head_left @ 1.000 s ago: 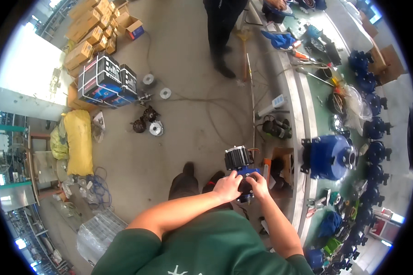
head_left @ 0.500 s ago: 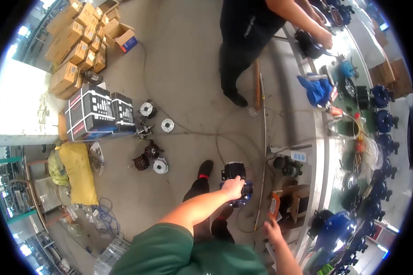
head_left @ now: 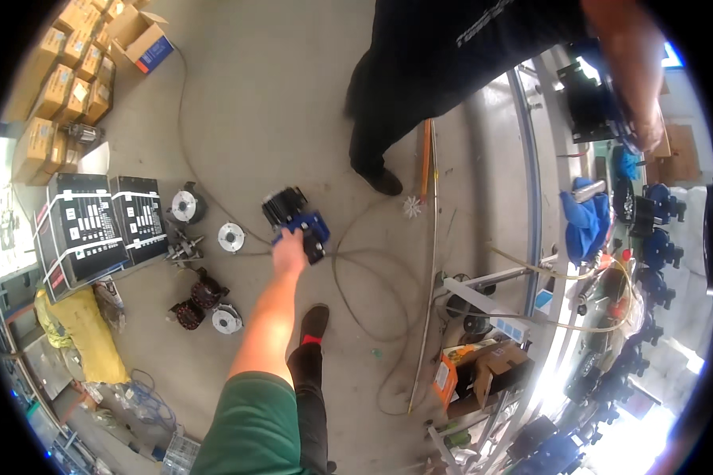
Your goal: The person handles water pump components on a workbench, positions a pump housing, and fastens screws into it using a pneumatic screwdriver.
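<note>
My left hand [head_left: 291, 252] is closed on an electric pump [head_left: 284, 207] with a black finned motor and a blue body. The pump hangs out ahead of me above the grey floor, tilted, its finned end pointing away to the left. My fingers grip it at the near side of the blue part; the exact hold is hidden beneath the hand. My right hand is out of the picture. Left of the pump, a round silver motor cover [head_left: 231, 237] lies on the floor, and past it sits another silver-faced motor part [head_left: 185, 206].
A co-worker in dark clothes [head_left: 420, 87] stands ahead right, one hand [head_left: 650, 133] at a black motor [head_left: 585, 103] on the workbench. A hose [head_left: 356, 305] loops across the floor. Strapped black boxes [head_left: 87, 229] stand left; an open carton [head_left: 499, 368] sits by the bench.
My left hand has carried the pump forward and to the left. My right hand has gone out of view. The view has shifted, and the co-worker appears closer.
</note>
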